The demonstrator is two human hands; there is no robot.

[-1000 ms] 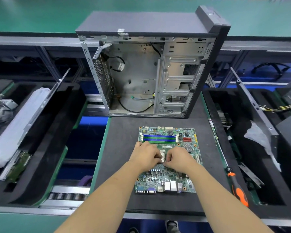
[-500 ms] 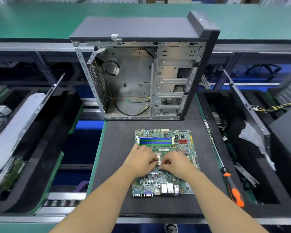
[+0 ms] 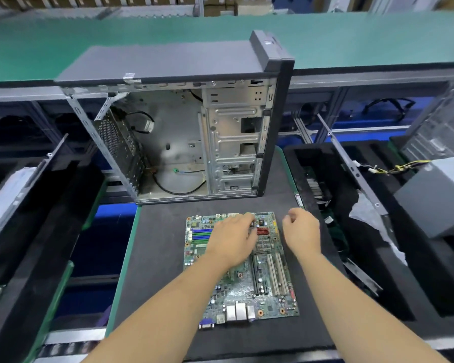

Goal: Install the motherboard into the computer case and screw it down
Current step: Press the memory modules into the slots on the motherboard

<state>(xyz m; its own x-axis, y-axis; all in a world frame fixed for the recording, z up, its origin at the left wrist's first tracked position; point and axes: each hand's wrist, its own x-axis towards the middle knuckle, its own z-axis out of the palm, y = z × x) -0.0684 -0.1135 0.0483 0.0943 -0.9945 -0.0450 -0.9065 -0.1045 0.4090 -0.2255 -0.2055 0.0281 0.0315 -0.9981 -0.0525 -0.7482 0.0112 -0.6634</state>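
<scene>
Motherboard [image 3: 243, 271] lies flat on desk [image 3: 157, 258], in front of open case [image 3: 184, 132] (standing upright). Left hand [image 3: 233, 238] rests on board's far part, grip unclear; right hand [image 3: 302, 230] beside board, fingers loosely curled, holding nothing.

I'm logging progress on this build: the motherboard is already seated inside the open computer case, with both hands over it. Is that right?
Not quite. The head view shows the motherboard lying flat on the black mat in front of the open computer case, not inside it. The left hand is over the board; the right hand hovers at its right edge.
</scene>
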